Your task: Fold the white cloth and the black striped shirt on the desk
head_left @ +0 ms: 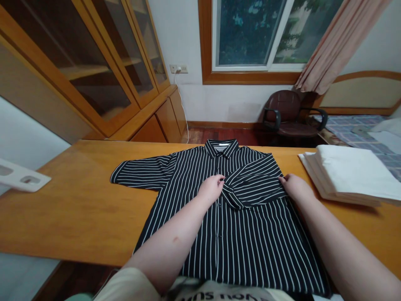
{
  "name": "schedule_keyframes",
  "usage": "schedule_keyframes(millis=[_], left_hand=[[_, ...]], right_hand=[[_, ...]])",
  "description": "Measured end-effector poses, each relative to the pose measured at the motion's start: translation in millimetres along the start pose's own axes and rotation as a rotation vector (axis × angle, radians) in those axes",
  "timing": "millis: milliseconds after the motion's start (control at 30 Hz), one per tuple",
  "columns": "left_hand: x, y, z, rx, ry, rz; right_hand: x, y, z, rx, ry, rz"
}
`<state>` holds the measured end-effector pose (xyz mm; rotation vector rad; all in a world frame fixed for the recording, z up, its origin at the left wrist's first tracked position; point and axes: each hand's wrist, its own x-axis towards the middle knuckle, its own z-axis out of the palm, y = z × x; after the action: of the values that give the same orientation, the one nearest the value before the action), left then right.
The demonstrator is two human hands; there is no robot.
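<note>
A black shirt with white stripes (200, 234) lies spread front up on the wooden table, its collar at the far edge. One sleeve stretches out flat to the left. The other sleeve is folded inward across the chest, its cuff near the button line. My left hand (211, 187) pinches that folded sleeve close to the cuff, at the middle of the shirt. At the shirt's right side, my right hand (295, 186) has its fingers closed on the fold of the same sleeve.
A stack of folded white cloth (354, 173) sits on the table (78, 205) at the right. A white plastic piece with slots (28, 177) juts in at the left. Beyond stand a glass-door cabinet (147, 110), an armchair (288, 110) and a bed (354, 127).
</note>
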<state>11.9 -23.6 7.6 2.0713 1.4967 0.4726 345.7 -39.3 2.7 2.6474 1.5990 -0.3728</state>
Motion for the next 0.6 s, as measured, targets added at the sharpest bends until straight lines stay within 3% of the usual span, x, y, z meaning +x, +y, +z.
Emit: schedule_keyframes(millis=[133,233,333,433,600], left_hand=[[0,-2,0.5,0.007,0.008,-0.007],[0,-4,1.6,0.004,0.040,-0.007],[1,-6,3.0,0.006,0.084,-0.012],[1,-7,4.0,0.001,0.096,-0.013],[1,-7,3.9,0.002,0.093,-0.009]], right_hand=[[-8,-5,-7,-0.114,0.103,0.036],[-16,-14,-16,-0.114,0.203,-0.038],[-21,-17,-20,0.043,0.142,-0.130],[-25,-1,-13,0.168,0.014,-0.140],[-50,38,4,0.207,0.001,-0.047]])
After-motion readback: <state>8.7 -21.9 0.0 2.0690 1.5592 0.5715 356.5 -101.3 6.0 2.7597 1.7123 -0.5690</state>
